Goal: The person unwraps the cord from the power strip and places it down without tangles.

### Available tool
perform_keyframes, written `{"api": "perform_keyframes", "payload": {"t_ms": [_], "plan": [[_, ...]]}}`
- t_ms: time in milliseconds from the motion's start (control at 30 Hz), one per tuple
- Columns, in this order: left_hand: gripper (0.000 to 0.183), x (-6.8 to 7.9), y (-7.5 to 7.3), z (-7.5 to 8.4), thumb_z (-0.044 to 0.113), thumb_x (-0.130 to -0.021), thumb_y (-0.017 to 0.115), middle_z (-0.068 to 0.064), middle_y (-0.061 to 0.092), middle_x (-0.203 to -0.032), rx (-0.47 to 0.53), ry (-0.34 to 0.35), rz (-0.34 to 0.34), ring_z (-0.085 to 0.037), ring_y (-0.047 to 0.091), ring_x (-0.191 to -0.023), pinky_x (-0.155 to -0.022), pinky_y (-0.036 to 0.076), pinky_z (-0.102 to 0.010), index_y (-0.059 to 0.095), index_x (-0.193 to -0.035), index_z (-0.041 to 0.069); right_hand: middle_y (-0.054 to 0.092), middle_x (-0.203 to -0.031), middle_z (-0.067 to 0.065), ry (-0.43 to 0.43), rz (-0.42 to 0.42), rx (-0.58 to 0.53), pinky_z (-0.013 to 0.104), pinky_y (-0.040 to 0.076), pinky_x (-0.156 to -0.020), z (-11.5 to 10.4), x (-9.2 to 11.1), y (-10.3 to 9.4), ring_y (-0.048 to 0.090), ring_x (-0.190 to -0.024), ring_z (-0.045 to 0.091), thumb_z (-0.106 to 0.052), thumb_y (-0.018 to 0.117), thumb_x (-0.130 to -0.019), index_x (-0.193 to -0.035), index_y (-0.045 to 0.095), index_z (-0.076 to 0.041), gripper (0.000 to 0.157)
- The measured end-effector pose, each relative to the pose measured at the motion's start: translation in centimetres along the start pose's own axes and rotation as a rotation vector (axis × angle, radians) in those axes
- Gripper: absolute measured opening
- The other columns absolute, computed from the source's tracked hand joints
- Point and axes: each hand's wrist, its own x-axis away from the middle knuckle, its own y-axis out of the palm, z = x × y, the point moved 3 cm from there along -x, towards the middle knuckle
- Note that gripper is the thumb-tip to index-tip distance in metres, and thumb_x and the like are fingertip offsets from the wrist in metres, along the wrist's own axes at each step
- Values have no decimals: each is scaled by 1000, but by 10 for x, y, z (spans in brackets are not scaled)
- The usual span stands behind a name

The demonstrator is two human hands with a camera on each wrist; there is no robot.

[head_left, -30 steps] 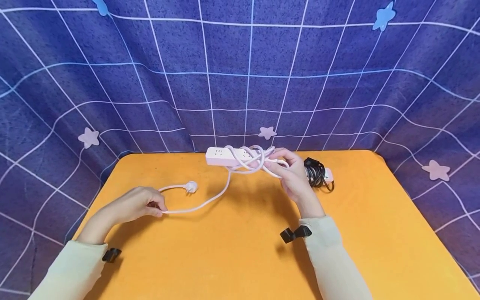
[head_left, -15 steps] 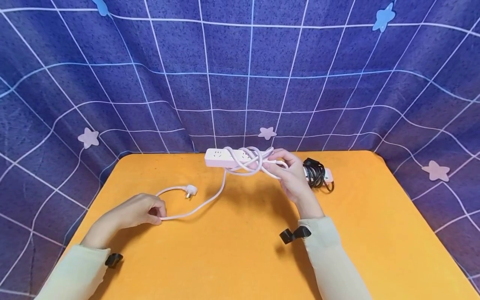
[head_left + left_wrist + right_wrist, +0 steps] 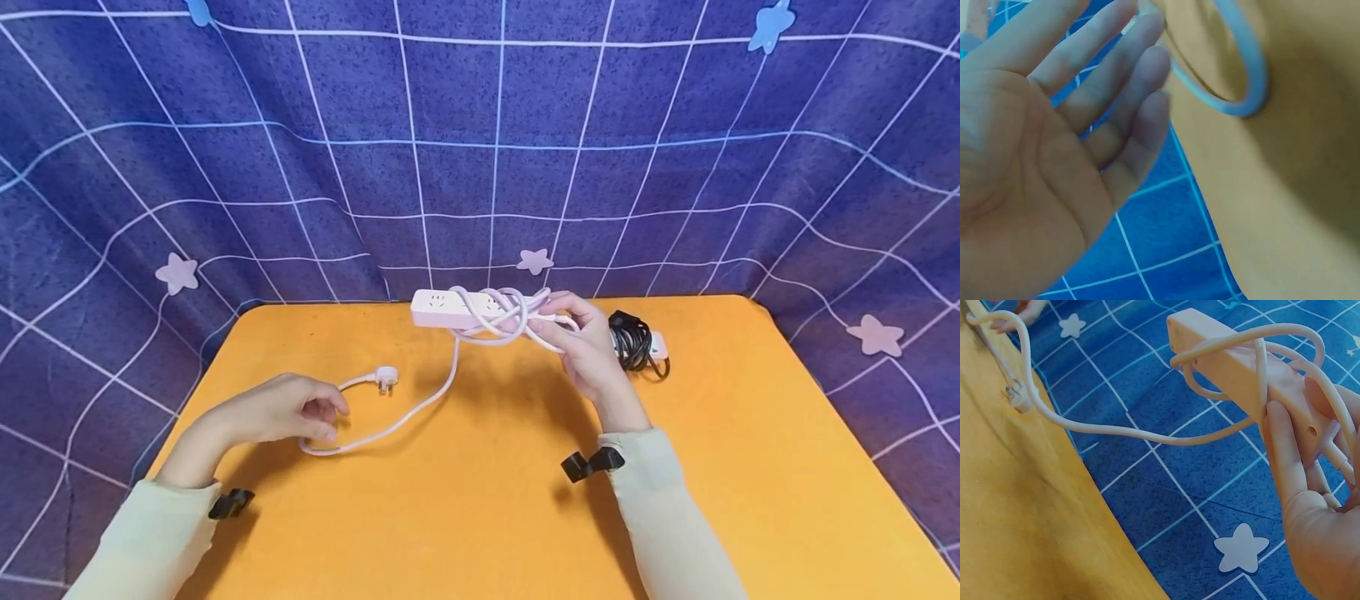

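Held above the table by my right hand (image 3: 588,346) is a white and pink power strip (image 3: 442,310), gripped at its right end. Loops of its own white cord (image 3: 506,333) wrap round that end. From the strip the cord runs down and left, bends beneath my left hand (image 3: 288,408), and ends in a plug (image 3: 386,377) on the table. The left hand hovers over the bend, thumb and fingers apart. In the left wrist view its fingers (image 3: 1141,119) are loosely extended, with the cord (image 3: 1250,75) beyond them. The right wrist view shows fingers (image 3: 1285,437) pressed along the strip's underside.
Behind the right hand, a second power strip (image 3: 657,348) lies on the orange table (image 3: 480,517), bound with black cord (image 3: 633,343). A blue gridded curtain (image 3: 465,167) with stars hangs along the table's back and sides.
My left hand, which pinched the white cord, has let it go and parted its fingers. The cord now bends below that hand. My right hand still holds the strip in nearly the same place.
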Motion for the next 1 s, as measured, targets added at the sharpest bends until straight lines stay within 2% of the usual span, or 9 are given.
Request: {"api": "perform_keyframes", "payload": {"t_ms": [167, 233, 300, 433, 567, 700, 833, 1000], "plan": [[17, -15, -7, 23, 34, -97, 80, 20, 70, -88, -134, 1, 226, -1, 66, -83, -76, 56, -26, 77, -110, 23, 66, -110, 2, -9, 1, -4, 24, 62, -79, 0, -2, 1, 64, -105, 16, 19, 69, -86, -88, 77, -16, 35], [16, -22, -9, 34, 34, -100, 76, 19, 72, -90, -137, -15, 280, -1, 67, -84, -76, 57, -27, 78, -112, 23, 65, -110, 1, -6, -4, -1, 24, 62, -79, 1, -3, 1, 64, -105, 16, 18, 69, -86, -88, 77, -16, 35], [15, -30, -9, 47, 33, -102, 74, 16, 74, -92, -111, -18, 302, -3, 69, -84, -77, 58, -28, 78, -111, 22, 65, -110, 1, -4, -8, 3, 25, 62, -79, 1, -4, 1, 64, -105, 16, 17, 70, -87, -88, 77, -15, 34], [9, -50, -4, 69, 28, -103, 73, 12, 76, -90, -23, -16, 311, -8, 72, -81, -76, 57, -28, 77, -108, 22, 65, -110, 1, -4, -8, 7, 25, 62, -78, 2, -4, 1, 64, -104, 16, 17, 71, -86, -88, 77, -15, 33], [10, -70, 6, 80, 29, -102, 74, 10, 75, -89, 33, -21, 317, -8, 69, -82, -78, 56, -30, 75, -106, 20, 65, -110, 1, -10, -7, -6, 25, 62, -78, 2, -2, 0, 65, -103, 15, 18, 69, -86, -89, 77, -15, 35], [19, -83, 19, 84, 32, -102, 73, 1, 78, -96, 101, -59, 286, -14, 72, -82, -79, 58, -33, 72, -111, 16, 65, -110, 1, -11, -14, -18, 24, 62, -78, 2, -2, 0, 65, -103, 15, 18, 69, -86, -89, 77, -15, 35], [26, -92, 32, 82, 31, -103, 72, -8, 78, -96, 215, -121, 234, -23, 76, -76, -74, 61, -33, 67, -117, 11, 65, -110, 1, -6, -21, -15, 24, 62, -78, 3, -1, 1, 65, -103, 14, 17, 70, -86, -89, 77, -16, 33], [31, -102, 45, 80, 28, -103, 72, -5, 76, -88, 281, -149, 219, -18, 72, -70, -71, 60, -35, 64, -121, 5, 65, -110, 1, -2, -18, -6, 24, 62, -79, 2, 0, 1, 65, -104, 15, 17, 70, -86, -88, 77, -16, 35]]}}
